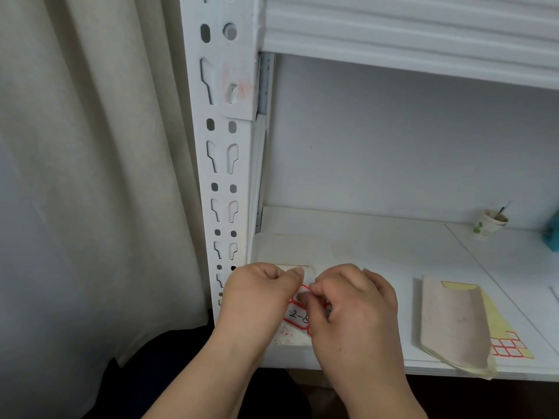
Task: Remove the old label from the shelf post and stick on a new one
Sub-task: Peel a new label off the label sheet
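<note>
Label sheet [298, 317] pinched between left hand [257, 297] and right hand [354, 313], fingers curled on it; red-bordered, handwritten "2-1".

I seem to be in a storeroom or stock corner. At ten o'clock stands a white slotted metal shelf post [223, 164] of boltless racking, with a pale curtain [90, 176] hanging at nine o'clock. At three o'clock the white shelf board [378, 243] carries a sheet of red-bordered labels [508, 347] tucked in a paper sleeve, and a paper cup [490, 223] farther back.
</note>
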Demonstrator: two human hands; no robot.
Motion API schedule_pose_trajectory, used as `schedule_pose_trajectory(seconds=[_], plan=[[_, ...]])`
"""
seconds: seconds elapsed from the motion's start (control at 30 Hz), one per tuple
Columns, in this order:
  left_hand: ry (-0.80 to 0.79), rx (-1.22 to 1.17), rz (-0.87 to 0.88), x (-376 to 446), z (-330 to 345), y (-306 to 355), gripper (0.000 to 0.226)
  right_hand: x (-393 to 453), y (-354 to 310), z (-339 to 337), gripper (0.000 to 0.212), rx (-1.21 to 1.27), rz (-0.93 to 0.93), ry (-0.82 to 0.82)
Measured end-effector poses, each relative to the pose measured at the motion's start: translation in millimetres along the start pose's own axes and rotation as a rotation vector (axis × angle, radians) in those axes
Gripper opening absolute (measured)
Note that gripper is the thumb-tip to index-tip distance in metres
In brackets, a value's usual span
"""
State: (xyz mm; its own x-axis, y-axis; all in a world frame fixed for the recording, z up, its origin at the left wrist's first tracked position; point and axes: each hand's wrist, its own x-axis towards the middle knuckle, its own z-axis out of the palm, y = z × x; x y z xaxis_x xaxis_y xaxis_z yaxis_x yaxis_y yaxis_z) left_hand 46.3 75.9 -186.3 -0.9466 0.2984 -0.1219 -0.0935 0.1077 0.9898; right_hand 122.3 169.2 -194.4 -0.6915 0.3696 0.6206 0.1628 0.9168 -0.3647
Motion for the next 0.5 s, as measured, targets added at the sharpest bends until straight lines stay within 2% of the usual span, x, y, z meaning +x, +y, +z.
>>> schedule_pose_trajectory(seconds=[0.23,0.4,0.5], plan=[[-0.011,-0.063,-0.05,-5,-3,1,0.041,-7,2,1,0.016,0.026,-0.09,0.021],[-0.01,-0.158,-0.13,-4,-4,0,0.051,-11,3,3,0.01,0.049,-0.128,0.065],[-0.012,-0.187,-0.153,-5,-6,2,0.045,-11,3,3,0.008,0.049,-0.143,0.083]])
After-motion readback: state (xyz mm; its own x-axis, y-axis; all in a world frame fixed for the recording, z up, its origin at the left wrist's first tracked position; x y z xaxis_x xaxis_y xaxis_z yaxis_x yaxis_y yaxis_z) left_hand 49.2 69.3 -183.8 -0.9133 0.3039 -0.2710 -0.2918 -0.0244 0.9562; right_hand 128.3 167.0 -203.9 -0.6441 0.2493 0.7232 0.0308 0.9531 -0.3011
